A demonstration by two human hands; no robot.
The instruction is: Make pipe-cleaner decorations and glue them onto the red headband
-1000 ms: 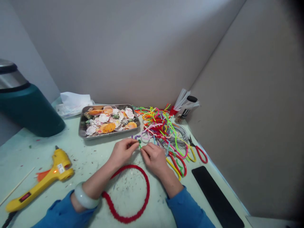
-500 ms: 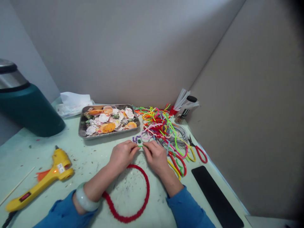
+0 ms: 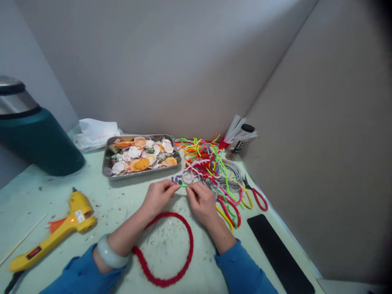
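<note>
- Left hand (image 3: 159, 196): thumb and fingertips pinching a thin green strand (image 3: 184, 186).
- Right hand (image 3: 202, 200): fingertips closed on the same strand.
- Strand: spans small gap between the 2 hands, on far side of red loop (image 3: 191, 245), nearer than shell tray (image 3: 107, 164).

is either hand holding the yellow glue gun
No, the glue gun lies on the table, while the left hand and the right hand pinch a thin green strip.

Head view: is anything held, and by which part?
A green pipe cleaner, pinched by the left hand and right hand either side of its short visible stretch; ends hidden.
</note>
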